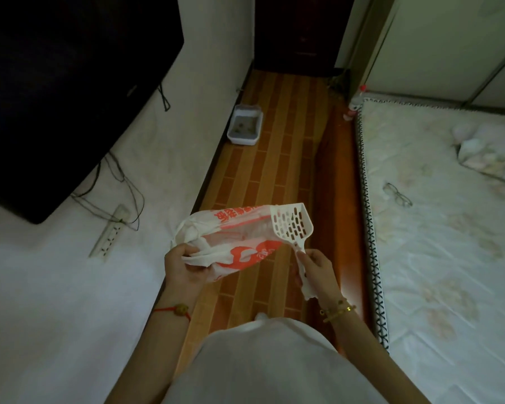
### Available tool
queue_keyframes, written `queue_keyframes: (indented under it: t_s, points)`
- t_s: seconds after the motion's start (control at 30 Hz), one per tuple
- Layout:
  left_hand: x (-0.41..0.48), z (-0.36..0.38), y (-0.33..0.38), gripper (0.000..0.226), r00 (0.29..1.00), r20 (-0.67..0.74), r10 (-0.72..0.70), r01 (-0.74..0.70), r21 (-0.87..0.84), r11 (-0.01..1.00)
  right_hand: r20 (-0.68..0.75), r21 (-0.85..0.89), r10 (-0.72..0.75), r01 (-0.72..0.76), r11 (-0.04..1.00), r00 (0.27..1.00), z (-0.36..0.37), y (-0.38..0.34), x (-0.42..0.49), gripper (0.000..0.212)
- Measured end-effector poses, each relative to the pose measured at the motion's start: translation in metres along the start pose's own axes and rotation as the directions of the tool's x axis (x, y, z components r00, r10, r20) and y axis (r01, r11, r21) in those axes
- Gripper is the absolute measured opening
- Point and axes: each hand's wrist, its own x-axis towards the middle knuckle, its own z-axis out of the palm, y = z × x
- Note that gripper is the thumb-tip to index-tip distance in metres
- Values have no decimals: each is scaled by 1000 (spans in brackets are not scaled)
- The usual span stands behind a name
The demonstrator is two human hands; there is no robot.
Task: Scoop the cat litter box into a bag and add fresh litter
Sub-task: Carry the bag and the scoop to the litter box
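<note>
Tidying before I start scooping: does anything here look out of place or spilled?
No spill shows. A pair of glasses lies loose on the mattress, where it could get crushed, and a power strip with tangled cords rests nearby at left.

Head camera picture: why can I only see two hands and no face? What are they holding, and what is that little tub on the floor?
The camera sits on the person's head and looks down, so you see what they see: their own hands. The left hand grips a white and red plastic bag. The right hand pinches the handle of a white scoop with holes, and also a bit of the bag. The little tub is the cat litter box, far ahead on the wooden floor beside the wall. A bed is on the right, with glasses lying on it.
</note>
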Motion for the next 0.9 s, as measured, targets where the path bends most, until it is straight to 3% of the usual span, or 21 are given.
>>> queue_keyframes:
  t_s: [0.07, 0.17, 0.27, 0.4, 0.57, 0.9]
  points:
    - [16, 25, 5, 14, 1000, 25, -6, 8, -60, 998, 10, 0, -10, 10, 1000, 1000, -6, -16, 27, 17]
    - [44, 63, 5, 12, 999, 9, 44, -44, 53, 998, 11, 25, -4, 4, 1000, 1000, -14, -34, 60, 14]
    - [71, 97, 13, 16, 998, 33, -58, 57, 18, 998, 0, 32, 0, 0, 999, 1000, -20, -48, 89, 16]
    - [110, 140, 22, 42, 972, 123, -201, 219, -163, 962, -33, 50, 16, -15, 999, 999, -25, -66, 135, 16]
    - [169, 204, 35, 43, 960, 146, -240, 255, -94, 962, -77, 70, 28, -22, 997, 997, -29, -97, 209, 15]
    - [301, 359, 93, 73, 938, 217, -271, 298, -101, 949, -170, 53, -2, 11, 999, 985, -17, -207, 382, 17]
